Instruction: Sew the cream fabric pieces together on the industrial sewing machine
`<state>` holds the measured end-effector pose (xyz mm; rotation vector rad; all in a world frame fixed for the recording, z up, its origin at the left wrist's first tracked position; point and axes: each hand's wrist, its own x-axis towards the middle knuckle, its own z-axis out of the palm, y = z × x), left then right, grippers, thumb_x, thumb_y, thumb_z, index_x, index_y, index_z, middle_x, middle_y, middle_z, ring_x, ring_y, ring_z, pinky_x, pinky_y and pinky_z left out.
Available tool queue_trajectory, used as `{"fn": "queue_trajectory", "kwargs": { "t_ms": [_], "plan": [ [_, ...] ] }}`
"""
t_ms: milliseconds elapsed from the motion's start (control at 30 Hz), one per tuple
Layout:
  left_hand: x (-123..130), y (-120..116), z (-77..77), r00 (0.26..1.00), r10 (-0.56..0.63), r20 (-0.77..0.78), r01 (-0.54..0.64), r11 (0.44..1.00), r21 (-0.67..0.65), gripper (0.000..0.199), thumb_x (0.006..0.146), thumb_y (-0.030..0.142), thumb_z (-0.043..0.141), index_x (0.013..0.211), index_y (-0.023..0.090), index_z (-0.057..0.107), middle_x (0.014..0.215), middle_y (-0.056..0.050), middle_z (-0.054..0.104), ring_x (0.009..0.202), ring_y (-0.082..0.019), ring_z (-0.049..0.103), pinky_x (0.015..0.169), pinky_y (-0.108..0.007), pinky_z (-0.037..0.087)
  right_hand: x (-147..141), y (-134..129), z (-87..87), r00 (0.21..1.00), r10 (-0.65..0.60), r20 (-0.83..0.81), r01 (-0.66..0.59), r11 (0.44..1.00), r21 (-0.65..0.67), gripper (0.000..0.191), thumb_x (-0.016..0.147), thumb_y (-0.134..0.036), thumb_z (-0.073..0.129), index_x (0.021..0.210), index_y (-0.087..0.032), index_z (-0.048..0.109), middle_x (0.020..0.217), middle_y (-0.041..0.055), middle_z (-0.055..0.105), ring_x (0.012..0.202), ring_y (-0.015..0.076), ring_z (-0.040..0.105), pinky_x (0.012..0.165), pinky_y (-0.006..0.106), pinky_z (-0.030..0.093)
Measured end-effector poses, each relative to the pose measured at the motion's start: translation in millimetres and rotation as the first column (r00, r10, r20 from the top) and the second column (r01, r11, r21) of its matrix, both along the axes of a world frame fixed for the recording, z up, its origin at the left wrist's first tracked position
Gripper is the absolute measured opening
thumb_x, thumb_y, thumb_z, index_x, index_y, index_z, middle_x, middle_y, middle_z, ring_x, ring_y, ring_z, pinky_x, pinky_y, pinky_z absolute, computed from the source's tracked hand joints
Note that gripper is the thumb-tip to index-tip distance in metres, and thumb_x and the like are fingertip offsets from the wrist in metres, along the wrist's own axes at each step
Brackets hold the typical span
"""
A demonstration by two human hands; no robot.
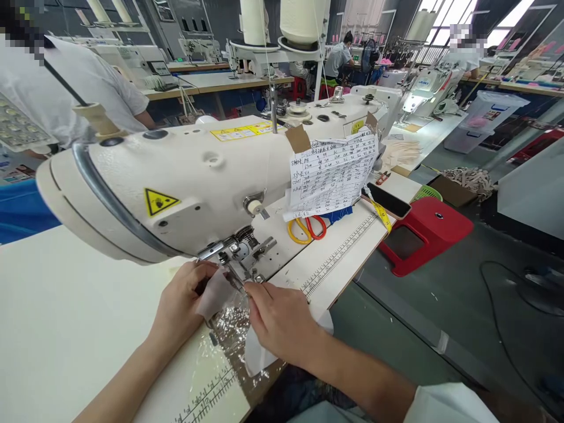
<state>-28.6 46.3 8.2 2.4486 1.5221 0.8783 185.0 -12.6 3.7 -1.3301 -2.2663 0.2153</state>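
A large white sewing machine fills the middle of the view, its needle area low at the centre. Just left of the needle area, my left hand has its fingers bent around a piece of thin white fabric. My right hand is on the near right side of the needle area, thumb and forefinger pinched at the fabric's edge by the metal guide. More white fabric hangs below my right hand. Clear, shiny plastic lies between both hands.
Red-and-yellow-handled scissors, a phone and a yellow tape measure lie on the table to the right. A handwritten sheet hangs on the machine. A red stool stands beyond the table edge. Other people sit farther back.
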Motion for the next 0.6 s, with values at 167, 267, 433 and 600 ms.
{"fn": "queue_trajectory", "kwargs": {
  "t_ms": [167,267,433,600],
  "plan": [
    [4,-3,2.2,1.000,-0.016,-0.003,0.016,0.997,0.070,0.025,0.096,0.037,0.048,0.085,0.022,0.065,0.089,-0.007,0.072,0.081,-0.022,0.069,0.068,-0.033,0.056,0,2,0.4,1.000,0.000,0.010,0.000,1.000,0.002,0.023,0.100,-0.015,0.049,0.121,-0.013,0.058,0.089,0.0052,0.073,0.072,0.0211,0.071,0.052,0.030,0.044],
    [5,-3,1.2,0.995,-0.063,-0.082,0.078,0.977,0.199,0.023,0.098,0.031,0.048,0.087,0.020,0.065,0.090,-0.008,0.072,0.083,-0.021,0.068,0.071,-0.033,0.057,-2,4,1.7,0.999,0.004,0.034,-0.004,1.000,-0.002,0.025,0.102,-0.015,0.047,0.125,-0.012,0.057,0.091,0.0061,0.073,0.075,0.0217,0.071,0.053,0.030,0.046],
    [2,-6,3.2,0.944,-0.193,-0.267,0.269,0.920,0.285,0.020,0.096,0.016,0.048,0.100,0.016,0.068,0.098,-0.011,0.070,0.090,-0.022,0.065,0.076,-0.033,0.058,3,-8,1.9,0.999,-0.042,0.018,0.043,0.999,-0.027,0.027,0.099,-0.015,0.050,0.125,-0.012,0.057,0.094,0.0080,0.075,0.074,0.0230,0.072,0.055,0.031,0.046],
    [2,-19,4.0,0.903,-0.150,-0.402,0.274,0.922,0.272,0.046,0.081,-0.005,0.038,0.113,0.011,0.068,0.109,-0.014,0.068,0.098,-0.026,0.063,0.080,-0.036,0.059,44,-56,10.4,0.969,0.035,-0.245,-0.089,0.973,-0.214,0.022,0.092,-0.013,0.044,0.106,-0.021,0.058,0.081,0.0009,0.072,0.065,0.0185,0.067,0.058,0.028,0.044]
  ]
}}
